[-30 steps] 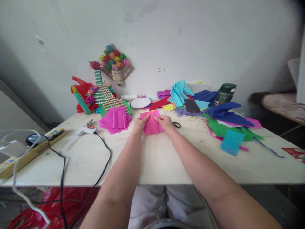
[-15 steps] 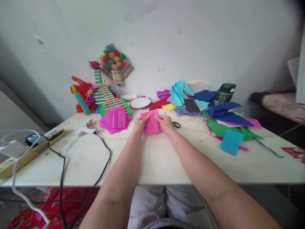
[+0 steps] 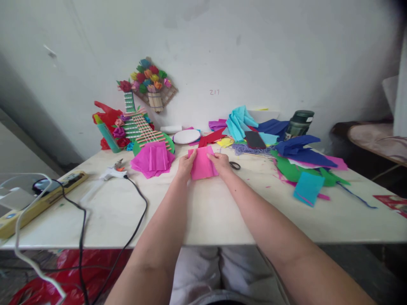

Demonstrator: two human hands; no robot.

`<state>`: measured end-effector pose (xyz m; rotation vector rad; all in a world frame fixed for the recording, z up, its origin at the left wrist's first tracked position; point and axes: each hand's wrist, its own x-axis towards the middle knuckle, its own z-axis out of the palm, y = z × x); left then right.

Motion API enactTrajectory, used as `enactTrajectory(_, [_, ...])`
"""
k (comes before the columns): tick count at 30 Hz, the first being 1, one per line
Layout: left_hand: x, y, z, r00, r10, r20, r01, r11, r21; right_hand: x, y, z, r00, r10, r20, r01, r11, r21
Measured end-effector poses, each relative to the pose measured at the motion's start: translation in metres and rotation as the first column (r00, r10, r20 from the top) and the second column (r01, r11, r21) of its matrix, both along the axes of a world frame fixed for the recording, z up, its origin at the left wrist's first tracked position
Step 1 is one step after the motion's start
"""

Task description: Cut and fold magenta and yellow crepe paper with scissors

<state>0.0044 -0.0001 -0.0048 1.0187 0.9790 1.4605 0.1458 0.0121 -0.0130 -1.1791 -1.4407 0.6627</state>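
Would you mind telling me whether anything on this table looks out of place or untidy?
Nothing looks spilled or broken. Slightly odd is the phone, lying amid loose craft paper and purple yarn, where it could get buried. Tiny pink scraps litter the table right of the right hand.

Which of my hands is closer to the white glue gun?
Left. Your left hand, holding the left edge of the pink paper, is to the right of the glue gun; your right hand, holding the right edge, is farther right.
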Motion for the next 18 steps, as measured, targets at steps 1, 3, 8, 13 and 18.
enactTrajectory(1, [-0.001, 0.001, -0.001, 0.999, 0.026, -0.042, -0.026, 1.0, 0.002, 0.0, 0.0, 0.0, 1.0, 0.003, -0.011, -0.003, 1.0, -0.008])
enactTrajectory(3, [-0.001, 0.003, -0.002, 0.989, 0.091, -0.117, -0.09, 0.996, 0.013, 0.0, 0.0, 0.0, 1.0, 0.014, -0.026, -0.014, 1.0, -0.024])
enactTrajectory(8, [-0.001, 0.001, 0.003, 0.954, 0.208, -0.216, -0.195, 0.978, 0.077, 0.0, 0.0, 0.001, 1.0, 0.007, -0.001, -0.007, 1.0, -0.015])
enactTrajectory(13, [0.0, -0.001, 0.006, 0.959, 0.21, -0.191, -0.192, 0.976, 0.106, 0.0, -0.004, 0.006, 0.999, -0.007, 0.051, 0.006, 1.0, 0.028])
enactTrajectory(18, [-0.001, 0.001, 0.004, 0.96, 0.174, -0.22, -0.148, 0.98, 0.13, -0.001, -0.013, 0.014, 0.983, -0.096, 0.157, 0.078, 0.99, 0.12])
